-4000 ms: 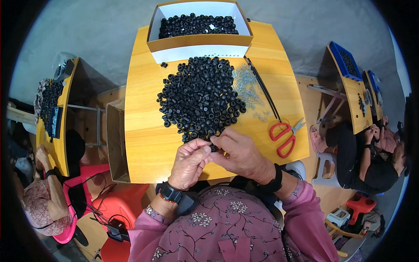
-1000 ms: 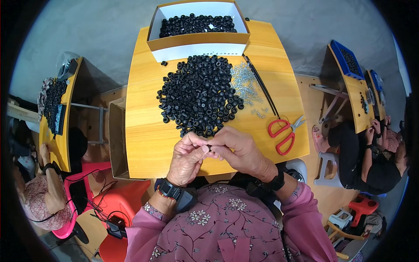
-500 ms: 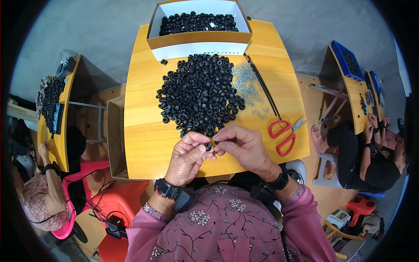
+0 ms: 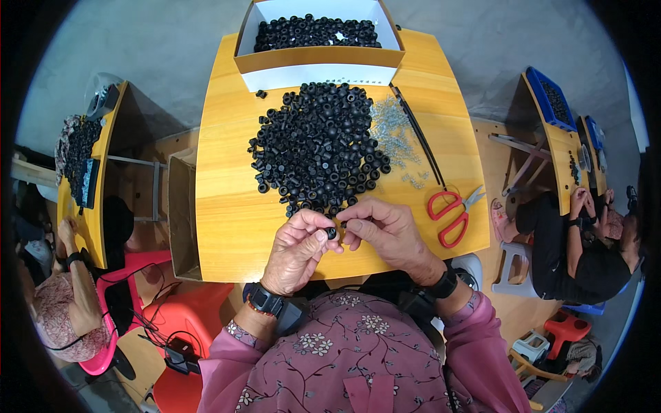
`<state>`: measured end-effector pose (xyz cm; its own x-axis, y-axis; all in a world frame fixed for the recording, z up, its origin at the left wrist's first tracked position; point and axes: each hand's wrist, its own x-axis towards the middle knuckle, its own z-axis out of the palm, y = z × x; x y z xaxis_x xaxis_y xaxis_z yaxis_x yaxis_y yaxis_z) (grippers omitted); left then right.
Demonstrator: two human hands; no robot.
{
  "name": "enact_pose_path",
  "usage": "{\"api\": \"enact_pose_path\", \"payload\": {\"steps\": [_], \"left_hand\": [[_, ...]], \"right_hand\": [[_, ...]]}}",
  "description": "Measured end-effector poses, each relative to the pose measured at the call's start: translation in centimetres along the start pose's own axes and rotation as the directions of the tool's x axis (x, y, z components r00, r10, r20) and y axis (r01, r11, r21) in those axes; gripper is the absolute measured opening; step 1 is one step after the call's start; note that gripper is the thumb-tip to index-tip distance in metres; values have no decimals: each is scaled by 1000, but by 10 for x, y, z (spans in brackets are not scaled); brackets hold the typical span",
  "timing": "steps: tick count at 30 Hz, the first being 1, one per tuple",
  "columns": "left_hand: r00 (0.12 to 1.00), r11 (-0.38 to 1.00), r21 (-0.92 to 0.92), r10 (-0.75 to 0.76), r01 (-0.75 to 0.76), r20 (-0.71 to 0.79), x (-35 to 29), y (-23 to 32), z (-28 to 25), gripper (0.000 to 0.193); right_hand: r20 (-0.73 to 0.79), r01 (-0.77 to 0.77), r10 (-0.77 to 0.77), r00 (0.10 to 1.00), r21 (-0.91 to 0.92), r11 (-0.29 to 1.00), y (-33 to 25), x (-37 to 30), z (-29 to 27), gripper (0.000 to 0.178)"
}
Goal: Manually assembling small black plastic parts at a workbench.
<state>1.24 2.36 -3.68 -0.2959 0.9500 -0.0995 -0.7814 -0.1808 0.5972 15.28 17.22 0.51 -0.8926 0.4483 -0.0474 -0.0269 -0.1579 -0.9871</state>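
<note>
My left hand (image 4: 297, 253) pinches a small round black cap (image 4: 331, 233) with a hole in it between thumb and fingertips, over the table's near edge. Close to its right, my right hand (image 4: 390, 235) is closed in a pinch. A small dark bit shows at its fingertips, too small to name. Just beyond both hands spreads a large heap of black rubber-like caps and plugs (image 4: 313, 148). Beside the heap on the right lie many small silvery metal pieces (image 4: 394, 132).
Red-handled scissors (image 4: 451, 219) and a thin black rod (image 4: 420, 138) lie on the right of the yellow table (image 4: 224, 206). At the back stands an open box (image 4: 320, 77) holding more black parts. Other people sit at side tables left and right.
The heap, box and scissors sit slightly differently in the picture, as the view has shifted a little. Both hands keep nearly the same pose, with the cap still in my left fingers.
</note>
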Motion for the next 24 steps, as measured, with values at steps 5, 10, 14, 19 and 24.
{"api": "enact_pose_path", "payload": {"steps": [5,10,14,19,24], "left_hand": [[1000,1000,-22,18,-18,18,1,3,7,14],[1000,1000,-12,17,-17,2,0,0,2,13],[1000,1000,-15,20,-20,-3,0,0,3,13],[998,1000,8,25,-24,-63,-1,0,6,14],[999,999,5,48,-48,-16,-1,-3,2,15]], "right_hand": [[27,-16,15,1000,45,999,-4,0,3,20],[14,-59,59,998,19,998,-6,0,1,21],[-20,-42,42,999,-26,999,-8,-1,0,18],[-25,-61,59,998,-57,997,-10,-2,3,16],[-31,-107,105,994,-67,992,-14,1,10,18]]}}
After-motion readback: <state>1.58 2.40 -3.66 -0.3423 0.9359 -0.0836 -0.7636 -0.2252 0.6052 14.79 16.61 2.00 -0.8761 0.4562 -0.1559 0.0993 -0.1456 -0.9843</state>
